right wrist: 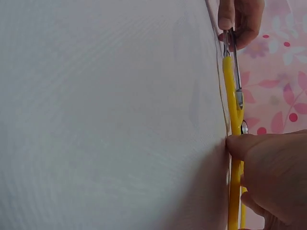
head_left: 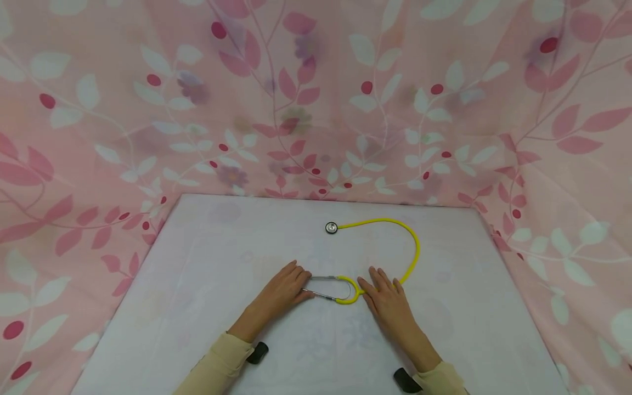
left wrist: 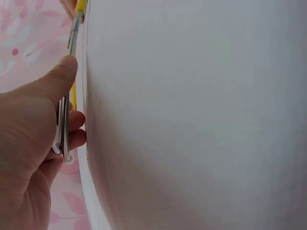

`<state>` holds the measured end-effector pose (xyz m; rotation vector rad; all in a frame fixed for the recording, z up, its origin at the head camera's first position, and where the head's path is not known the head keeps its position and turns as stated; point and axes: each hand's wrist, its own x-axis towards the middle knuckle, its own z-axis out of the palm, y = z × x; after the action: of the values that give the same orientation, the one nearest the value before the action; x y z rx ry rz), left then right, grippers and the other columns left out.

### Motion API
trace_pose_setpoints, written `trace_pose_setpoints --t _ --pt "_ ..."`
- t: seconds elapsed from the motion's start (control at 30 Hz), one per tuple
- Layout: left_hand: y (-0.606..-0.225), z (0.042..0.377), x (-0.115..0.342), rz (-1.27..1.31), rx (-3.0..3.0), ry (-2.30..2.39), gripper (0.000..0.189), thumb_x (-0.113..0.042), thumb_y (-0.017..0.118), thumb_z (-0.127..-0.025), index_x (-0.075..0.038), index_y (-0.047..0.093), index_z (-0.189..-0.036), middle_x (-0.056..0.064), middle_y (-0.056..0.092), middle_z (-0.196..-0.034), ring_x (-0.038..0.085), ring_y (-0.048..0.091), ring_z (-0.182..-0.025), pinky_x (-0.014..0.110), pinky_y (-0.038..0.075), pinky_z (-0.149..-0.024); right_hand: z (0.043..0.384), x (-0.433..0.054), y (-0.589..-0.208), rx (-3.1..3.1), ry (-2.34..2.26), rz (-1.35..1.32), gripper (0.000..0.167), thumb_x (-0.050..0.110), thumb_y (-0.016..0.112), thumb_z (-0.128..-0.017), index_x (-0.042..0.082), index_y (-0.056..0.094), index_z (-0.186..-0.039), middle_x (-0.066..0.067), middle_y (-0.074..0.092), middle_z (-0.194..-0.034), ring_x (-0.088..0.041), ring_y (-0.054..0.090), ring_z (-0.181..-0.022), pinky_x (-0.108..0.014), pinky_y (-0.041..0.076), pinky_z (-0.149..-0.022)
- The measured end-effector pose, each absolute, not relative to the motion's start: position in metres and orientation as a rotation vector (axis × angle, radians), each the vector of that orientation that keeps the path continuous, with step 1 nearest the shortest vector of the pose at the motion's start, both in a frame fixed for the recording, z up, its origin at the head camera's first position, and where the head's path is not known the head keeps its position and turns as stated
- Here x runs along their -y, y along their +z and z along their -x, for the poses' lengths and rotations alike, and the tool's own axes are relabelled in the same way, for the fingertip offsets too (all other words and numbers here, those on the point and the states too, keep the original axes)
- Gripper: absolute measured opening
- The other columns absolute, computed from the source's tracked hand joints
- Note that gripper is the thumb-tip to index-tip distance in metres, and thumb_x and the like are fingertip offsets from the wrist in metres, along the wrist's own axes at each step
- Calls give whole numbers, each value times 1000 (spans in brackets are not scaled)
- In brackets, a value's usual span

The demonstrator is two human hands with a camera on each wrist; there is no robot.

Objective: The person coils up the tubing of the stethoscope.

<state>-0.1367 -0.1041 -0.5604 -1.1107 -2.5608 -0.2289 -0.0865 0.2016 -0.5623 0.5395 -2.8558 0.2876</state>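
Note:
A stethoscope with yellow tubing (head_left: 417,248) lies on the white table, its ear tubes to the left. My left hand (head_left: 282,289) grips the two metal ear tubes (left wrist: 66,120) near their ear tips, thumb on one side and fingers on the other. The palm partly covers the tips in the head view. Just past the yellow fork, my right hand (head_left: 392,307) holds the tubing between thumb and fingers, low against the tabletop. From there the tubing curves up and left to the round metal chest piece (head_left: 331,227), which neither hand touches.
The white tabletop (head_left: 212,236) extends around the stethoscope on all sides. Pink cloth with a leaf pattern (head_left: 316,109) hangs behind the table and at both sides. Dark wrist-worn pieces (head_left: 258,353) sit at both cuffs.

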Motion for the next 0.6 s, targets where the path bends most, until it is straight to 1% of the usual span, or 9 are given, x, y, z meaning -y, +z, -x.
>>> trace_pose_setpoints --t 0.07,0.13,0.27,0.33,0.43,0.5,0.6 --pt "-560 137 103 1119 2537 -193 42 -43 71 -88 -7 63 -108 2 62 -93 20 62 -98 36 42 -110 87 -202 -562 2825 309 -552 39 24 71 -91 20 65 -129 -18 57 -139 -37 53 -130 -63 43 -99" --pt "-559 137 103 1124 2524 -184 42 -42 72 -88 -7 63 -109 3 63 -93 21 64 -101 37 41 -111 87 -202 -562 2782 329 -572 36 23 74 -88 18 68 -124 -17 62 -132 -35 58 -123 -59 47 -95" --pt "-557 136 104 1118 2537 -232 54 -46 75 -83 -9 62 -120 3 62 -97 26 64 -108 36 48 -103 89 -203 -561 2687 364 -618 28 19 77 -84 16 72 -111 -13 68 -119 -33 65 -111 -52 52 -88" --pt "-556 135 104 1117 2553 -270 60 -46 77 -81 -11 61 -127 4 62 -99 31 64 -112 37 52 -98 89 -204 -560 2653 368 -636 25 18 78 -83 16 73 -107 -11 69 -114 -31 67 -107 -50 53 -85" --pt "-556 134 105 1121 2566 -278 63 -46 76 -81 -13 60 -132 4 61 -101 34 63 -115 37 53 -96 90 -205 -558 2634 385 -648 24 16 78 -83 16 73 -106 -9 71 -109 -29 68 -103 -48 53 -84" --pt "-555 135 104 1123 2556 -262 62 -43 75 -84 -11 58 -135 5 62 -103 34 64 -115 39 51 -99 90 -206 -557 2638 390 -645 24 15 77 -83 16 72 -107 -6 71 -106 -27 68 -100 -47 53 -84" --pt "-554 136 103 1117 2532 -229 64 -41 73 -88 -8 54 -140 6 62 -104 31 64 -113 39 48 -104 89 -206 -554 2645 386 -631 26 14 76 -84 17 72 -109 -2 73 -101 -23 69 -96 -44 53 -84"
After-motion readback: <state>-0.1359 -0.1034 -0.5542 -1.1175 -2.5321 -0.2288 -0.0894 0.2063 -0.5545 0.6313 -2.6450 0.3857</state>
